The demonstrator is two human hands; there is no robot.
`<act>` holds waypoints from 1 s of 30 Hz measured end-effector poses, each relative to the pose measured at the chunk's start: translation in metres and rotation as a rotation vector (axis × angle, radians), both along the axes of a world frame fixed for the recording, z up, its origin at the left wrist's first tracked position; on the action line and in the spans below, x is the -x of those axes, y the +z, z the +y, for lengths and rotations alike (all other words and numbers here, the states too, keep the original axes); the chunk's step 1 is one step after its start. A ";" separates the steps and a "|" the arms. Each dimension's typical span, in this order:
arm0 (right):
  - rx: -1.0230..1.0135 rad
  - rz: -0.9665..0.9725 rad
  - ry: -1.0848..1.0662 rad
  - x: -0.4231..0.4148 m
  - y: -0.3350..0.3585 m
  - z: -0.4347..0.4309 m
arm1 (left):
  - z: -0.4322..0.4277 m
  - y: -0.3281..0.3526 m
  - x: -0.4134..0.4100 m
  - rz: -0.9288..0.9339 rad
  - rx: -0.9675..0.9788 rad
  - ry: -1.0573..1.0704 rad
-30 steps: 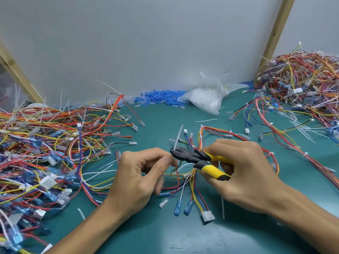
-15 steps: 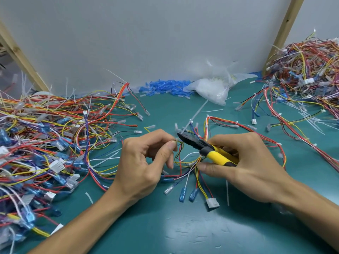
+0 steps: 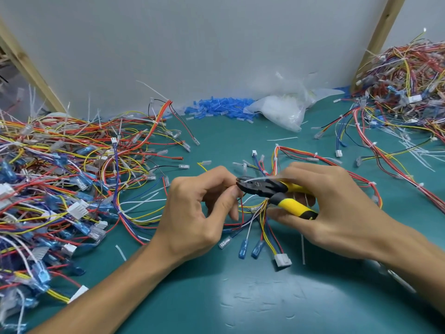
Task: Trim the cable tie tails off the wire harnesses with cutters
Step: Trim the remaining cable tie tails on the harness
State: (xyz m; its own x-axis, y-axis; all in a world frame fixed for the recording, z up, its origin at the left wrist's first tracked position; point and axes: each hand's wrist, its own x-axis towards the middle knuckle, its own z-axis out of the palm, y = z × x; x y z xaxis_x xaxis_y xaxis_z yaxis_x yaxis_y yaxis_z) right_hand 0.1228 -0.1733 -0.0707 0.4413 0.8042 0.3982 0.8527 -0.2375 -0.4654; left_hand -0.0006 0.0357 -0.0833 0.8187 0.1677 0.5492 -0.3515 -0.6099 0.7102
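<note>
A wire harness (image 3: pixel 262 220) of red, yellow, blue and white wires lies on the green mat (image 3: pixel 240 297) in front of me. My left hand (image 3: pixel 195 213) pinches its wires just left of the cutter jaws. My right hand (image 3: pixel 334 208) grips the yellow-handled cutters (image 3: pixel 274 191), whose black jaws point left at my left fingertips. A white cable tie tail (image 3: pixel 262 178) lies blurred across the top of the jaws. The spot between the jaws is hidden by my fingers.
A big heap of harnesses (image 3: pixel 60 189) fills the left side, another heap (image 3: pixel 404 92) the back right. Blue terminal sleeves (image 3: pixel 221 108) and a clear plastic bag (image 3: pixel 281 109) lie by the grey wall. Cut white tails (image 3: pixel 303 247) are scattered on the mat.
The long tie tail that stood up from the harness now lies loose and blurred over the cutter jaws. The cutters have tilted flatter, and my left fingers have closed in on the jaw tips.
</note>
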 end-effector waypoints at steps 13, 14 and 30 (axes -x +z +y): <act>0.037 -0.144 0.015 -0.002 0.006 -0.003 | 0.002 -0.001 0.001 0.149 0.263 -0.186; 0.039 -0.149 0.014 -0.003 0.006 -0.003 | 0.003 -0.002 0.000 0.163 0.313 -0.218; -0.040 -0.128 -0.008 -0.009 0.003 -0.004 | 0.008 0.000 -0.004 0.303 0.475 -0.378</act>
State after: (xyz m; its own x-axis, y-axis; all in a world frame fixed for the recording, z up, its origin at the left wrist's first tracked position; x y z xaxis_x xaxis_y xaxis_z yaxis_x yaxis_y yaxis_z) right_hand 0.1314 -0.1772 -0.0680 0.3915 0.7830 0.4834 0.9037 -0.2281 -0.3624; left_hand 0.0032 0.0436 -0.0833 0.9747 0.0064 0.2236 -0.2224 -0.0814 0.9716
